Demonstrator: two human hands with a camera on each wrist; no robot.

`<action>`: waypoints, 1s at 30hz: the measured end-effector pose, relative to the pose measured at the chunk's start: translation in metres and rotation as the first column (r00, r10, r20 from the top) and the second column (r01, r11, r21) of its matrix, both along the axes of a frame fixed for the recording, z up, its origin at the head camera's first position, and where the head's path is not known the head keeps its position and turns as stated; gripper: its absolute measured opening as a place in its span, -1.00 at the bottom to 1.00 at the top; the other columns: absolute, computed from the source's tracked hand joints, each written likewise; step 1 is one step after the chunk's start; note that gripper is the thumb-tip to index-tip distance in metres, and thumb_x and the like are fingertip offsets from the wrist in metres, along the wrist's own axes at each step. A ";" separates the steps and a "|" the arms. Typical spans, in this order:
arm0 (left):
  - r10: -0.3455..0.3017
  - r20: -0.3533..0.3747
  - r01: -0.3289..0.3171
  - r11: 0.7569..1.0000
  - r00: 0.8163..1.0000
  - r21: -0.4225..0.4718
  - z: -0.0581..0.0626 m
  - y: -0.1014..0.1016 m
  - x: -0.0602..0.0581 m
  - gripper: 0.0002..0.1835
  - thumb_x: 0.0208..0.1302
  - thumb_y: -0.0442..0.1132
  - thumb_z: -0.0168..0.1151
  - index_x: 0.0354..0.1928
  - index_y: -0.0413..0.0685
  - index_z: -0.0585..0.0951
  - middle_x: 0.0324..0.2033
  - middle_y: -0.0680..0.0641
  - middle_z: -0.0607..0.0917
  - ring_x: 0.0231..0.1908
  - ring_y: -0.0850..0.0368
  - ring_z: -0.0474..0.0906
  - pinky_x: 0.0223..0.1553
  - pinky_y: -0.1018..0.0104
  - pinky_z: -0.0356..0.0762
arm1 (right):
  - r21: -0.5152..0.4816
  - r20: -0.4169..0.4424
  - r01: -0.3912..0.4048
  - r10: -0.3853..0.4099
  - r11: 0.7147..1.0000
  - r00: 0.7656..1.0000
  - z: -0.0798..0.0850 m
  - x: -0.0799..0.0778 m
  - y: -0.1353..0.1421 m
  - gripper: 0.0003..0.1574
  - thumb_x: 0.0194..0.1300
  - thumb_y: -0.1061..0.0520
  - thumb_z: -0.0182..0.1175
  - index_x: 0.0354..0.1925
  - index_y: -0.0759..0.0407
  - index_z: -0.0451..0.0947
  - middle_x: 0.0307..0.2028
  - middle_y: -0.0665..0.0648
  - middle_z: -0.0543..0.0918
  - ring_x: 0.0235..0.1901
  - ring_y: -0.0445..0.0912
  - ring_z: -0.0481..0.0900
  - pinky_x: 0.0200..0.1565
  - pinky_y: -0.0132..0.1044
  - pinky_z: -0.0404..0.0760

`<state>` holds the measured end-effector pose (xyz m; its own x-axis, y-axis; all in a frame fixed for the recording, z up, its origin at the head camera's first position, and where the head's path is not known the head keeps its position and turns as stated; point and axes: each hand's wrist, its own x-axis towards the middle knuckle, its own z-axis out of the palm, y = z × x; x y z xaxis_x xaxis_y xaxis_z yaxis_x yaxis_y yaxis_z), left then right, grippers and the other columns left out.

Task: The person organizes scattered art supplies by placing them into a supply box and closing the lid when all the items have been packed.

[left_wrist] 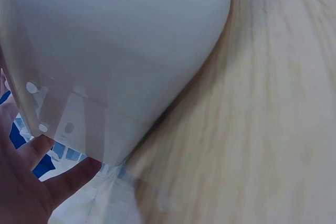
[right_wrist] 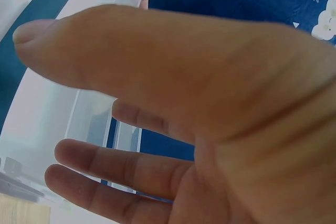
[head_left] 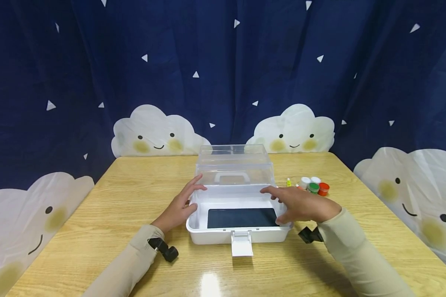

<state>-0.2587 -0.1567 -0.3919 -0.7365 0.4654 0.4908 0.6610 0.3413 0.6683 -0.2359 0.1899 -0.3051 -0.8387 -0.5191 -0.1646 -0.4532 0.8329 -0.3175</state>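
Observation:
A white plastic storage box [head_left: 245,235] sits on the table with its transparent lid [head_left: 234,159] tipped back and its front latch [head_left: 241,245] hanging down. A dark flat rectangle [head_left: 242,218] lies on the box floor. My left hand [head_left: 180,208] is at the box's left end, thumb at the rim and fingers spread toward the hinge; in the left wrist view its fingertips are right at the edge of the white wall [left_wrist: 121,51]. My right hand [head_left: 301,203] is over the right end, fingers apart and nothing in its grasp. The right wrist view shows its thumb [right_wrist: 131,45] extended.
Right of the box stand small jars with white lids [head_left: 315,180], a green-lidded jar [head_left: 314,188] and a red jar [head_left: 323,189]. A little yellow tube [head_left: 288,182] lies near them. The wooden table [head_left: 78,247] ends at a dark blue curtain [head_left: 223,82] with cloud shapes.

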 end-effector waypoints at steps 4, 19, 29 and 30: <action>-0.009 -0.019 0.009 1.000 1.000 0.002 0.000 0.001 -0.002 -0.47 0.12 -0.61 -0.01 0.18 -0.23 0.42 0.47 -0.22 0.05 0.38 -0.23 0.12 -0.32 0.32 0.43 | 0.001 -0.001 0.001 -0.001 1.000 1.000 0.001 0.000 0.002 0.01 -0.01 0.13 0.47 0.36 -0.05 0.22 0.09 0.11 0.56 -0.02 0.01 0.54 -0.03 -0.01 0.54; 0.010 0.003 -0.010 1.000 1.000 -0.001 -0.021 -0.001 -0.016 -0.42 0.12 -0.57 0.00 0.20 -0.02 0.41 0.50 -0.05 0.02 0.43 -0.15 0.02 -0.14 0.01 0.47 | -0.026 0.044 0.024 -0.023 0.999 0.999 0.001 -0.001 0.006 -0.02 0.03 0.13 0.46 0.37 -0.05 0.24 0.08 0.07 0.57 0.04 0.07 0.54 -0.06 -0.07 0.57; -0.001 -0.022 0.001 1.000 1.000 0.002 -0.033 -0.006 -0.026 -0.39 0.12 -0.53 0.00 0.21 0.12 0.41 0.50 0.05 0.01 0.42 -0.10 0.05 -0.21 0.15 0.49 | -0.032 -0.034 -0.055 0.054 0.998 0.998 0.009 -0.004 0.016 -0.09 0.04 0.11 0.44 0.33 0.07 0.30 -0.06 0.11 0.61 -0.17 -0.03 0.57 -0.23 -0.23 0.54; 0.001 -0.021 -0.001 1.000 1.000 0.002 -0.032 -0.006 -0.026 -0.39 0.12 -0.53 0.00 0.21 0.12 0.41 0.50 0.05 0.01 0.42 -0.10 0.05 -0.20 0.15 0.48 | -0.034 -0.050 -0.073 0.071 0.997 0.996 0.009 -0.004 0.019 -0.10 0.04 0.11 0.44 0.33 0.10 0.30 -0.07 0.12 0.61 -0.18 -0.03 0.58 -0.24 -0.23 0.54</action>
